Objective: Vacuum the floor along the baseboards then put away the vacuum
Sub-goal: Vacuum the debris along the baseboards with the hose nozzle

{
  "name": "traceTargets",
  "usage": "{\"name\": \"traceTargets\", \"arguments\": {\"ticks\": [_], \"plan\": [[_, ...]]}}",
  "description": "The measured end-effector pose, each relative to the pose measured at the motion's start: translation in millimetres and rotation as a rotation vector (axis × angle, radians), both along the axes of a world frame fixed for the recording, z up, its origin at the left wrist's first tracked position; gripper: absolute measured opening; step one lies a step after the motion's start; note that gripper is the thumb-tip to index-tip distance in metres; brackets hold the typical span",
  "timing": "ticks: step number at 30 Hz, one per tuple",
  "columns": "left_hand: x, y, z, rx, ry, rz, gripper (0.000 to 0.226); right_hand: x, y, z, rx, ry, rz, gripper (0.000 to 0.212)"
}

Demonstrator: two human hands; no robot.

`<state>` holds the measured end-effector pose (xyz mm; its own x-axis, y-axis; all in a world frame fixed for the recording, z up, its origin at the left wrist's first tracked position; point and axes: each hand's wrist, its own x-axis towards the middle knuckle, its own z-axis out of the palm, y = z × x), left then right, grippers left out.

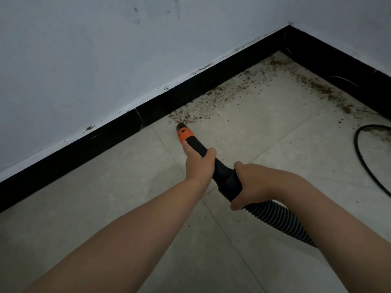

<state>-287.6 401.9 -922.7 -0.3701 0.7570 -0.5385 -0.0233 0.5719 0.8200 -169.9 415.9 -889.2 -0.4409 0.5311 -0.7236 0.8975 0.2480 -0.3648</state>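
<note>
A: Head view has the nozzle [183, 132] at the near edge of the dirt [191, 117], right by the baseboard [160, 106]. Which way does the rest lie from the grip?

B: Ahead and to the right. The brown crumbs run along the baseboard towards the corner [283, 47], then back along the other wall's skirting on the right. The wand [211, 161] lies on a slant from lower right to upper left, orange tip forward and down, about touching the floor [105, 197] as far as I can judge.

A: And the hands?

B: The left hand [197, 163] is nearer the tip, fingers wrapped round the black tube just behind the orange collar. The right hand [251, 185] grips the thicker rear end, where the ribbed hose [281, 220] comes out and trails off to the lower right. Both arms are stretched out forward, nearly straight.

A: So the next sweep?

B: I'd say the tip should slide right along the baseboard into the corner, left hand steering. There's a black cable [364, 163] looping on the floor at right, worth keeping clear of
</note>
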Motion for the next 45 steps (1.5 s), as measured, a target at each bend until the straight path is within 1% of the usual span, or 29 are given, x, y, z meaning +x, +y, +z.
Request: {"name": "traceTargets", "arguments": {"ticks": [8,16,21,24,29,35,40,43,45], "plan": [[3,15,-8,0.032,-0.043,-0.136,0.078,9,2,-1,0.035,-0.029,-0.073,0.049],[20,30,-13,0.041,-0.116,-0.213,0.081,23,5,1,0.084,-0.091,-0.120,0.049],[25,36,-13,0.024,-0.120,-0.291,0.083,27,4,-2,0.094,-0.107,-0.162,0.049],[22,33,-13,0.014,-0.101,-0.287,0.083,27,3,-3,0.088,-0.094,-0.170,0.049],[2,26,-12,0.006,-0.025,-0.266,0.080,10,1,-6,0.070,-0.025,-0.122,0.049],[-8,35,-7,0.008,0.012,-0.231,0.077,0,8,-7,0.073,0.042,-0.127,0.049],[12,53,-5,0.001,-0.018,-0.316,0.080,23,15,-7,0.107,0.049,-0.202,0.047],[26,68,-3,-0.004,-0.032,-0.335,0.082,40,21,-6,0.163,0.068,-0.291,0.050],[35,74,-2,-0.006,-0.037,-0.339,0.083,49,26,-4,0.178,0.064,-0.308,0.051]]}}
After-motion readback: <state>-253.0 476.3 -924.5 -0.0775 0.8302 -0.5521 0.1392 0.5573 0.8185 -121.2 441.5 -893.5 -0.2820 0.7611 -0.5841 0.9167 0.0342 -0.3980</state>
